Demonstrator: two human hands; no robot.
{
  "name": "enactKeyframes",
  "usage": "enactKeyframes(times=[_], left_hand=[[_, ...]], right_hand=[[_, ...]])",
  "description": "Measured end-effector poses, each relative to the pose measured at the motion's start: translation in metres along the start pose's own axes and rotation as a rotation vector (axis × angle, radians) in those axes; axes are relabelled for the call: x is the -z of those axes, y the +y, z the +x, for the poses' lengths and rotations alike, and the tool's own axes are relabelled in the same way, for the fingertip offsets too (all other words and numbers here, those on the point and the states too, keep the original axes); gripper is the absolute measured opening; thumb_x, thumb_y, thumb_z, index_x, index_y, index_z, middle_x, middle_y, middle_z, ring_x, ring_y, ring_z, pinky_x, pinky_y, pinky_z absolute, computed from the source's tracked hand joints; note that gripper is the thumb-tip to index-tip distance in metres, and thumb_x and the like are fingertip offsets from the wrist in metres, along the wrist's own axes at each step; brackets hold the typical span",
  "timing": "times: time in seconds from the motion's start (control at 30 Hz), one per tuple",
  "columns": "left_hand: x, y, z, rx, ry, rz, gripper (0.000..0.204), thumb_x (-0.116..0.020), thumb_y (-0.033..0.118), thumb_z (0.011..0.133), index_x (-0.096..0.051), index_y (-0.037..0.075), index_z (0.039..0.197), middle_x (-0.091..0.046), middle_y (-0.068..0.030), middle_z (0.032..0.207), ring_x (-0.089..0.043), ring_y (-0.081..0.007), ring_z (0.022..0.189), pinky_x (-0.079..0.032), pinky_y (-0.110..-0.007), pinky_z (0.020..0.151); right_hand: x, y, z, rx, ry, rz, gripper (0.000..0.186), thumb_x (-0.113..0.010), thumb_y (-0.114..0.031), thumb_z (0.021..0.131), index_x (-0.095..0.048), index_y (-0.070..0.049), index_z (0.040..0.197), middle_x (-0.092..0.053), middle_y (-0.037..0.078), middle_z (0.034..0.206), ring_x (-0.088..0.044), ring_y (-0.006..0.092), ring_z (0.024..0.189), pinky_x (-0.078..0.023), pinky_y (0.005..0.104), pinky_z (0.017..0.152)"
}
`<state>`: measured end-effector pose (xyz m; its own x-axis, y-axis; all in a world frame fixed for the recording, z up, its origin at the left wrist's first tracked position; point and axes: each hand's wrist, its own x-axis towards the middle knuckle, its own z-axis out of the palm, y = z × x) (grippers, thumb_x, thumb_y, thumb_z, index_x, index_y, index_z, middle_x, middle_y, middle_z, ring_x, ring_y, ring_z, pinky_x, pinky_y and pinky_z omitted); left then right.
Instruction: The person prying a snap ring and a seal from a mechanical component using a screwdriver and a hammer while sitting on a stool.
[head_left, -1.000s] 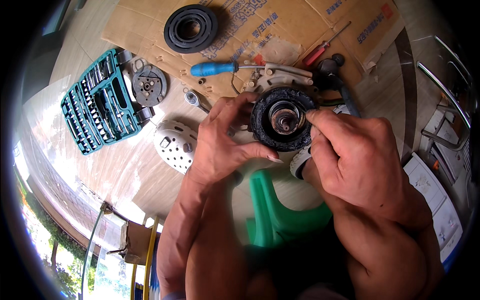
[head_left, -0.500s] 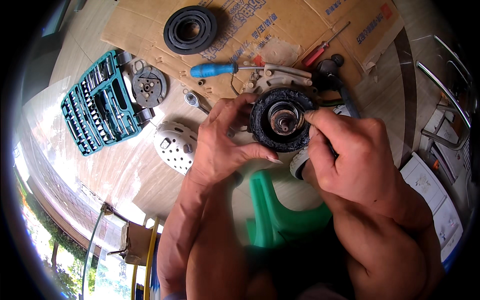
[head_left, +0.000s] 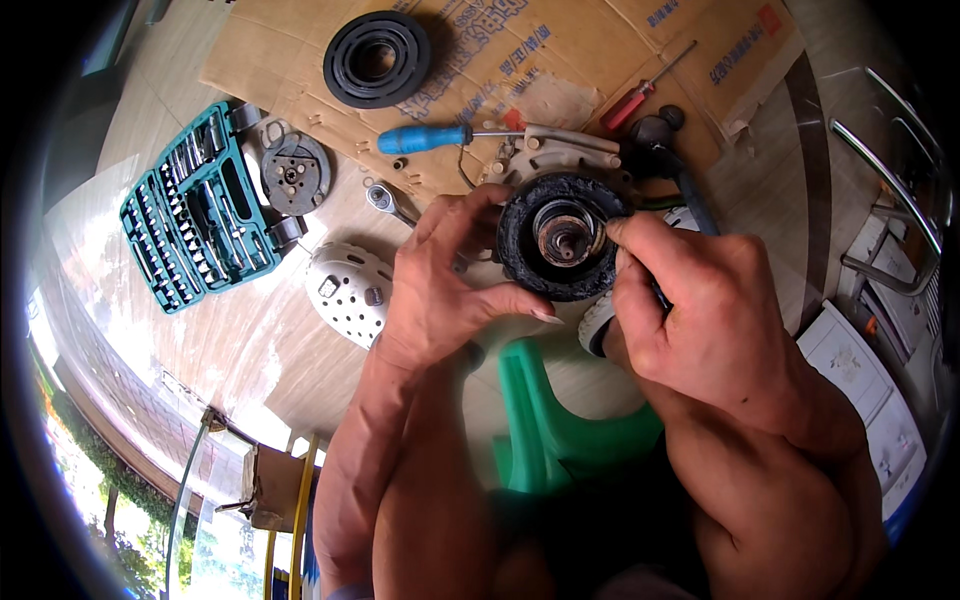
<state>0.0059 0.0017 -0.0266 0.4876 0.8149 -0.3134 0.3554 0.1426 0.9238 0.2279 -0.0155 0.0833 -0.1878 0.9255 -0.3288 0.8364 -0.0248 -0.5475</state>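
A black greasy ring-shaped part (head_left: 530, 270) with a rusty metal hub and central shaft (head_left: 566, 246) sits on a pale metal housing (head_left: 560, 160) between my hands. My left hand (head_left: 440, 280) holds the assembly from the left, fingers curled behind it and thumb along its lower side. My right hand (head_left: 685, 310) is closed in a pinch at the right rim, index fingertip beside the hub; what it pinches is hidden. A blue-handled screwdriver (head_left: 425, 139) lies behind the housing. A ratchet (head_left: 382, 200) lies left of my left hand.
Cardboard (head_left: 270, 50) carries a black pulley (head_left: 376, 60) and red screwdriver (head_left: 625, 105). Left lie a round metal plate (head_left: 295, 170) and teal socket case (head_left: 200, 220). My white perforated clogs (head_left: 345, 295), a green stool (head_left: 540, 430) and metal chair frame (head_left: 880, 190) are nearby.
The view and the assembly have shifted very slightly left. My right hand has edged a little left with them, keeping its pinch; my left hand keeps the same grip.
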Motion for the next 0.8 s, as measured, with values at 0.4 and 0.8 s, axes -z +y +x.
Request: enactKeyframes(times=[0.4, 0.8], left_hand=[[0.000, -0.001, -0.001, -0.042, 0.015, 0.045, 0.096, -0.103, 0.033, 0.053, -0.062, 0.007, 0.136, -0.067, -0.0109, 0.108, -0.070, -0.0252, 0.101, -0.057, -0.038, 0.090], [0.000, 0.000, -0.002, -0.004, 0.021, 0.027, 0.096, -0.102, 0.038, 0.053, -0.063, 0.005, 0.134, -0.067, -0.0121, 0.109, -0.071, -0.0264, 0.102, -0.057, -0.039, 0.092]], right_hand=[[-0.011, 0.000, -0.009, 0.082, 0.028, -0.113, 0.027, -0.069, 0.005, 0.078, -0.067, 0.001, 0.105, -0.063, 0.011, 0.068, -0.065, 0.0296, 0.055, -0.050, 0.0395, 0.048], [-0.027, -0.005, -0.017, 0.212, 0.017, -0.368, 0.034, -0.071, 0.000, 0.078, -0.066, 0.009, 0.110, -0.058, 0.009, 0.065, -0.061, 0.0227, 0.048, -0.049, 0.0366, 0.045]])
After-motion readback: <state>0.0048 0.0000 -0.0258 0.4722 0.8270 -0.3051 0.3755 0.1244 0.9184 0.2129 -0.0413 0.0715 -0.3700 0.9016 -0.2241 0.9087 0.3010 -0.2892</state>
